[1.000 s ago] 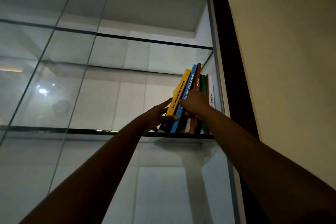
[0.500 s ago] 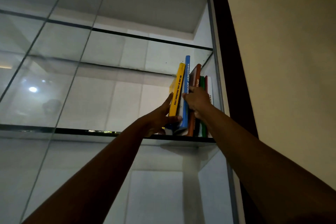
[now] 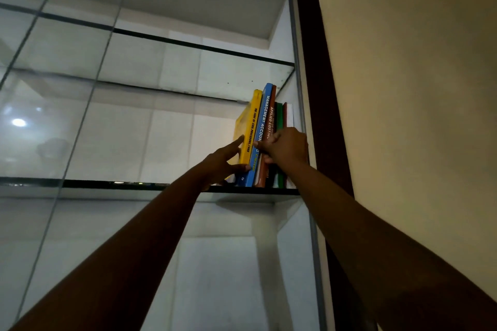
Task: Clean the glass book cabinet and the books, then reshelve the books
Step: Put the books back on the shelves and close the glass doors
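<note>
The scene is dimly lit and rendered with soft grain. A round lamp reflection is caught as glare on the glass at the left of the frame. The wall on the right is washed in warm light, brightest toward the upper right corner. The forearms are left nearly in silhouette. A shadow is cast beneath the shelf. Titles on the books can be read. Straight edges are slanted by the wide lens.

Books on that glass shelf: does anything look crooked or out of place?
Nothing damaged. Only the yellow book at the row's left end looks unsettled: the left hand pinches it beside the blue book, its foot hidden. The right hand rests on neighbouring spines.
</note>
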